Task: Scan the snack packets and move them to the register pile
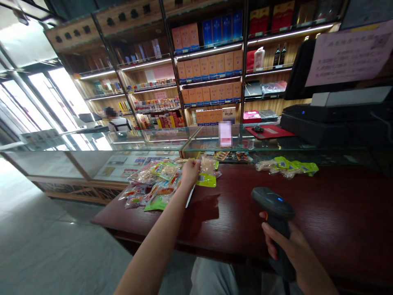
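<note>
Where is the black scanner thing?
In the head view, the scanner sits lower right, held in the right hand above the dark red counter, with green snack packets beyond it.

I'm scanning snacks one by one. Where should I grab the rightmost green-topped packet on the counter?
Pinch the green header of the rightmost packet from the right, probably: it lies flat on the wooden counter, its neighbours crowd its left, and that end is free.

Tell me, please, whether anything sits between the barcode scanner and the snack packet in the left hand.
Nothing visible does. The left hand holds the snack packet beside the pile; the barcode scanner in the right hand has only bare counter between it and the packet.
</note>
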A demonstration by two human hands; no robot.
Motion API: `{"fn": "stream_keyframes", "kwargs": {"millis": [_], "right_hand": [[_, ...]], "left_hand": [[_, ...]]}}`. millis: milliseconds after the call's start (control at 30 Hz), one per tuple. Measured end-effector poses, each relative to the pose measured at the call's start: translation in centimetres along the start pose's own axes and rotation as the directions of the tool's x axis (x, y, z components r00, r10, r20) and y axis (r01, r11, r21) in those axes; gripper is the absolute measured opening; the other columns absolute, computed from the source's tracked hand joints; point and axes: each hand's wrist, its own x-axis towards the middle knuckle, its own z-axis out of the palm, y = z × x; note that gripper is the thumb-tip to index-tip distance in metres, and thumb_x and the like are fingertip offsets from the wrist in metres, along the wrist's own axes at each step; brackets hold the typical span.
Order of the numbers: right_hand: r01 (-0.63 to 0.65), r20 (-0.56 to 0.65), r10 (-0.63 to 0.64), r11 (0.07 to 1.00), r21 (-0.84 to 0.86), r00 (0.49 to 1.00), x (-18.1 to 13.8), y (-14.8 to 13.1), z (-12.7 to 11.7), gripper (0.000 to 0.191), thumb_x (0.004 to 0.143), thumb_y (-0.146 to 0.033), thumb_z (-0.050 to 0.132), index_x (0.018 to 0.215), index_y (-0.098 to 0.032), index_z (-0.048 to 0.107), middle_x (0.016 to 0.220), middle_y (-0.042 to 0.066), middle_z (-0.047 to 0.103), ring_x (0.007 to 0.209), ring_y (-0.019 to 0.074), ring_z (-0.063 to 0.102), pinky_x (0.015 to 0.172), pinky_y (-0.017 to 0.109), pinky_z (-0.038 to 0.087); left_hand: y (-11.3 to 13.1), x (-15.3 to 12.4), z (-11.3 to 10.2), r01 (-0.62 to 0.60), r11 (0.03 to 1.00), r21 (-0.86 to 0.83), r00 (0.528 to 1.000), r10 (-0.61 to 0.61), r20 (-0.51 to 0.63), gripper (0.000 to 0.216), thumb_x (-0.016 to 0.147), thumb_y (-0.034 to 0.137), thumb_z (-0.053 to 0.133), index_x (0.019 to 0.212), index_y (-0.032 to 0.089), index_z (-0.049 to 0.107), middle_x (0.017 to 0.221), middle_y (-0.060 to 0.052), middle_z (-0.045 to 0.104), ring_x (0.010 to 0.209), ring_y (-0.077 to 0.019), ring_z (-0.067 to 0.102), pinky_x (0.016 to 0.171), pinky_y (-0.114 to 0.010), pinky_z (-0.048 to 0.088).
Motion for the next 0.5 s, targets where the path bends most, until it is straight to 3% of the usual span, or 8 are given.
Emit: {"fn": "stream_keyframes", "kwargs": {"millis": [67, 167, 233, 300, 500], "right_hand": [[0.003, -0.024, -0.003, 1.000, 0.008, 1.000, 0.1, 0.1, 0.0, 0.054, 0.070, -0.050, 0.078, 0.107, -0.015, 0.059, 0.046, -0.008, 0.053, 0.037, 0.0087, 0.044, 0.039, 0.021, 0.036], [0.021, -0.063, -0.018, 0.999, 0.043, 0.998, 0.6, 0.2, -0.2, 0.058, 0.065, -0.051, 0.080, 0.105, -0.015, 0.059, 0.042, -0.009, 0.052, 0.033, 0.0081, 0.042, 0.035, 0.020, 0.035], [0.039, -0.062, -0.035, 0.998, 0.053, 0.997, 0.9, 0.3, -0.3, 0.058, 0.063, -0.051, 0.081, 0.103, -0.015, 0.059, 0.040, -0.009, 0.052, 0.031, 0.0075, 0.041, 0.034, 0.019, 0.034], [0.047, -0.062, -0.043, 0.997, 0.060, 0.997, 1.2, 0.2, -0.4, 0.058, 0.062, -0.051, 0.081, 0.101, -0.015, 0.058, 0.042, -0.009, 0.053, 0.031, 0.0069, 0.042, 0.033, 0.018, 0.034], [0.044, -0.085, -0.038, 0.996, 0.076, 0.996, 1.4, 0.3, -0.5, 0.057, 0.063, -0.052, 0.081, 0.102, -0.015, 0.059, 0.045, -0.009, 0.053, 0.032, 0.0063, 0.042, 0.033, 0.017, 0.035]], "left_hand": [[-0.4, -0.8, 2.8, 0.126, 0.922, -0.366, 0.988, -0.082, 0.134, 0.030, 0.082, 0.036, 0.056, 0.061, 0.016, 0.053, 0.057, -0.001, 0.057, 0.059, -0.0145, 0.058, 0.057, -0.025, 0.044], [-0.4, -2.8, 7.0, 0.318, 0.612, -0.725, 0.938, -0.093, 0.333, 0.036, 0.066, 0.042, 0.075, 0.066, 0.016, 0.051, 0.060, 0.001, 0.059, 0.053, -0.0113, 0.056, 0.053, -0.024, 0.046], [0.1, -4.0, 9.0, 0.400, 0.447, -0.800, 0.913, -0.113, 0.393, 0.044, 0.052, 0.036, 0.086, 0.071, 0.016, 0.051, 0.068, -0.001, 0.064, 0.058, -0.0128, 0.061, 0.056, -0.025, 0.051], [0.6, -5.0, 10.4, 0.446, 0.341, -0.827, 0.894, -0.134, 0.427, 0.049, 0.047, 0.029, 0.089, 0.079, 0.017, 0.053, 0.077, -0.003, 0.068, 0.064, -0.0146, 0.065, 0.060, -0.028, 0.055], [1.1, -5.5, 11.5, 0.464, 0.257, -0.847, 0.885, -0.122, 0.448, 0.047, 0.048, 0.016, 0.085, 0.086, 0.016, 0.056, 0.082, -0.003, 0.069, 0.067, -0.0160, 0.068, 0.064, -0.029, 0.058]]}}
